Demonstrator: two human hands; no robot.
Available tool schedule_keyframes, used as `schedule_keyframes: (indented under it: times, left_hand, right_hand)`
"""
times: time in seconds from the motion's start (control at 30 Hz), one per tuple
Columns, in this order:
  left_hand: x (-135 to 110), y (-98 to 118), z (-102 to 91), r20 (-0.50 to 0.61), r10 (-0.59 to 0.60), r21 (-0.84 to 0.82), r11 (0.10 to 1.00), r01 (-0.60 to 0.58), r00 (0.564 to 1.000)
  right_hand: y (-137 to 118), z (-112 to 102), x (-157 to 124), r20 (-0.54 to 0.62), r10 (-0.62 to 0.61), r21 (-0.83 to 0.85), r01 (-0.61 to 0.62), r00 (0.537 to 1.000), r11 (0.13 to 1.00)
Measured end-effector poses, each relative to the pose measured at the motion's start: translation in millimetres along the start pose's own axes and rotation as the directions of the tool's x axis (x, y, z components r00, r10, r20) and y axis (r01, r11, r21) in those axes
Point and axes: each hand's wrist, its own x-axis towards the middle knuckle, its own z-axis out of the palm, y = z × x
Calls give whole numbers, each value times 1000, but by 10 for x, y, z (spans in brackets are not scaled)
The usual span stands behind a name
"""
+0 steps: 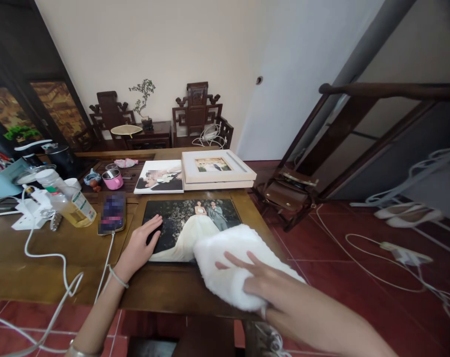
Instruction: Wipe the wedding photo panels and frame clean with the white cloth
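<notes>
A wedding photo panel (pixel 186 228) with a dark background lies flat on the wooden table (pixel 161 290). Fingers stretched out, my left hand (pixel 143 243) rests on the panel's left edge. My right hand (pixel 253 277) is on a fluffy white cloth (pixel 228 253), its fingers bent into the fabric. The cloth covers the panel's lower right corner and reaches past the table's right edge. Just behind the panel are a second photo panel (pixel 161 177) and a cream box (pixel 218 171) with a framed picture on top.
Left of the panel lie a phone (pixel 112 213) on a white cable, a bottle of yellow liquid (pixel 78 210), a power strip (pixel 31 208) and a pink cup (pixel 112 179). To the right, a brown bag (pixel 286 193) stands beside the table. Wooden chairs (pixel 197 109) line the wall.
</notes>
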Motion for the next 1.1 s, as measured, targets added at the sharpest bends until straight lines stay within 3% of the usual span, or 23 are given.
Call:
schedule_keyframes:
  times: [0.17,0.33,0.47,0.67,0.8,0.97,1.1]
  left_hand:
    - [4,12,-19,19,-5,-2,1000,5,1000]
    - [-4,0,-5,3,-9,0,1000,9,1000]
    - [-8,-19,13,-8,-8,1,1000,8,1000]
    - [-1,1,14,-9,-9,3,1000,9,1000]
    - [3,5,5,5,-3,10,1000,3,1000]
    - [0,-6,-8,13,-2,2,1000,2,1000]
    - [-9,-4,-9,7,-3,4,1000,3,1000]
  right_hand:
    - [572,-258,439,-141,31,-20,-35,990,999]
    - [1013,-292,941,-390,64,-131,-124,919,984]
    - [817,-101,840,-382,67,-201,-153,922,968]
    - [124,63,78,-114,77,-132,-92,990,987]
    - [54,17,-25,-43,51,-97,-55,998,994]
    - [484,-187,599,-133,5,-184,-30,991,982]
    - [773,-321,1146,-306,34,-283,-126,951,951]
